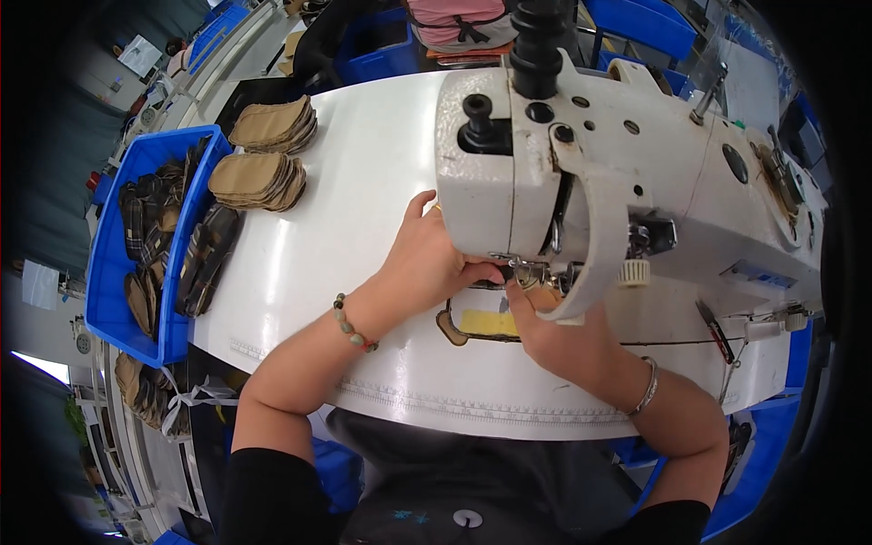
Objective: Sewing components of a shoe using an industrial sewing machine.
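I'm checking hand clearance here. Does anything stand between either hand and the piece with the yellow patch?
Nothing visible does: the left hand and right hand both reach the piece, close to the metal needle parts. The curved white guard hides some of the right hand from this view.

A smooth, glossy white worktop point(372, 123) throws back light in pale streaks; overlapping its left edge, a smooth blue plastic bin point(136, 342) holds matt plaid cloth point(136, 232). Matt tan cloth stacks point(247, 177) lie by the far left corner. Toward the right edge, a sewing machine point(477, 200) shows glossy, faintly pebbled white paint and shiny metal fittings point(531, 271).
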The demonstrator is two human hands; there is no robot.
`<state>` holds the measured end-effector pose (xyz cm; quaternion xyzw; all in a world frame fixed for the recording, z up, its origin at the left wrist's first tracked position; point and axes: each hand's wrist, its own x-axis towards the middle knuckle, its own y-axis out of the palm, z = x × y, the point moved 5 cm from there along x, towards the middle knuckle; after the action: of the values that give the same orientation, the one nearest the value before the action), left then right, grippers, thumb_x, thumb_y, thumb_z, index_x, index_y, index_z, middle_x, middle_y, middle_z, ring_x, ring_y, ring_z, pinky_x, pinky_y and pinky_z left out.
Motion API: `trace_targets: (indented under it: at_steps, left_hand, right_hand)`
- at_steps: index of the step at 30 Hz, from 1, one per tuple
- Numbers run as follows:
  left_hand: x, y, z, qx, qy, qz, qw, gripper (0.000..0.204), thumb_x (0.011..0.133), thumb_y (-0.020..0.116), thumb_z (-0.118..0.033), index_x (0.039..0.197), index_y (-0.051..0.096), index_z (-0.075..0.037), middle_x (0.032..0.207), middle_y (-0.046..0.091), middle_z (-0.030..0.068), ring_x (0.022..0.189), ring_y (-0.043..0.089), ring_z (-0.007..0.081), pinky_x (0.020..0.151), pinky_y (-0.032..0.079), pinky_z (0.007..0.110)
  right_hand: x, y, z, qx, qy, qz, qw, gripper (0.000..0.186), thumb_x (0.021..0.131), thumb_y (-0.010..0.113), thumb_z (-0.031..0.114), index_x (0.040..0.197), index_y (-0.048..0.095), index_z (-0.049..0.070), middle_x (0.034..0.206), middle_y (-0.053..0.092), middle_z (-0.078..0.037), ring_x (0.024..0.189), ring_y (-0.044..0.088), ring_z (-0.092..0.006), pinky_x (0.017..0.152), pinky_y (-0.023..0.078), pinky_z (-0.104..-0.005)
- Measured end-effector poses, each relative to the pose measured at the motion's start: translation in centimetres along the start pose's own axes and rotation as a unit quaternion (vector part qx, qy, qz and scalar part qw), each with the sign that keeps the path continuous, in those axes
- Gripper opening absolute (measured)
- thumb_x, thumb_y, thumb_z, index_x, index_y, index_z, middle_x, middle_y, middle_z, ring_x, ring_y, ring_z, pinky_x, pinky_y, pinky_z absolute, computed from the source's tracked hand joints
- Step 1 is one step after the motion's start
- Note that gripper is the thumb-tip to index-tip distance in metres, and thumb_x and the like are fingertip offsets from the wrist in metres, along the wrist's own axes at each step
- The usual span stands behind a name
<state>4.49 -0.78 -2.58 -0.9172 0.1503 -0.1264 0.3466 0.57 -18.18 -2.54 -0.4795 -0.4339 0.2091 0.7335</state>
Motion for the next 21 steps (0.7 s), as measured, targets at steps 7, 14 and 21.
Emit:
trace_targets:
  at_steps: [7, 14, 21]
  left_hand:
    - [0.3, -1.3, -4.0, 0.207, 0.117, -0.074, 0.969, 0.038, 0.066, 0.086, -0.028, 0.1, 0.076, -0.017, 0.093, 0.072, 0.0028, 0.101, 0.062, 0.0276, 0.099, 0.038, 0.047]
    - [0.0, -1.1, -2.9, 0.19, 0.072, -0.069, 0.977, 0.047, 0.063, 0.086, -0.019, 0.105, 0.07, -0.007, 0.1, 0.068, 0.013, 0.092, 0.064, 0.0348, 0.078, 0.051, 0.043]
    - [0.1, -0.8, -1.0, 0.249, 0.053, -0.064, 0.965, 0.062, 0.064, 0.086, -0.024, 0.116, 0.062, -0.001, 0.108, 0.063, 0.0182, 0.1, 0.061, 0.0397, 0.085, 0.049, 0.048]
  right_hand:
    - [-1.3, 0.4, 0.3, -0.082, -0.062, -0.006, 0.995, 0.037, 0.071, 0.064, 0.008, 0.107, 0.069, 0.0, 0.062, 0.057, -0.004, 0.054, 0.06, -0.0201, 0.047, 0.045, -0.0357]
    - [-0.4, -0.5, 0.4, -0.004, -0.071, -0.022, 0.997, 0.017, 0.066, 0.065, 0.014, 0.08, 0.069, 0.006, 0.062, 0.057, -0.008, 0.055, 0.061, -0.0218, 0.047, 0.046, -0.0363]
    - [0.0, -1.1, 0.6, 0.022, -0.063, -0.046, 0.997, 0.007, 0.065, 0.066, 0.015, 0.062, 0.063, 0.01, 0.063, 0.057, -0.01, 0.055, 0.062, -0.0235, 0.046, 0.047, -0.0366]
